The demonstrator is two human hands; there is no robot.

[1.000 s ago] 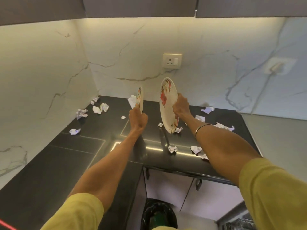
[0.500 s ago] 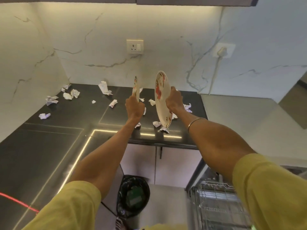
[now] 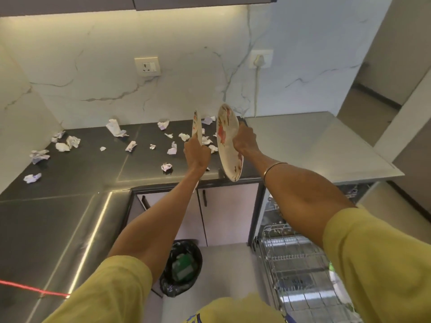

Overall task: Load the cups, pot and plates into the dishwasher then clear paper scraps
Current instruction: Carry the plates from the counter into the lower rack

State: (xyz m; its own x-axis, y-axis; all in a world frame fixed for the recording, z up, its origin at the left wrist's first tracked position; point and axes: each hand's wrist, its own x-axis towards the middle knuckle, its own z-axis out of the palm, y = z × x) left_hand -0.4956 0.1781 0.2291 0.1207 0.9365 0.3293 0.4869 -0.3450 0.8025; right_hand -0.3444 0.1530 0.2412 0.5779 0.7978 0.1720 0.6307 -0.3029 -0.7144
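Both arms are stretched out over the dark countertop. My left hand grips a cream plate held on edge, seen almost edge-on. My right hand grips the rim of a larger cream plate with red flower print, also held upright. Several crumpled paper scraps lie scattered over the counter behind and left of the plates. The open dishwasher's pulled-out wire rack is at the lower right, partly hidden by my right arm. No cups or pot are in view.
A bin lined with a black bag stands on the floor below the counter, between my arms. White cabinet doors sit under the counter. A light worktop tops the dishwasher. Marble wall with a socket is behind.
The view has swung right and down, bringing the dishwasher rack and bin further into sight. Both hands still hold the plates upright and have moved right along the counter's front edge.
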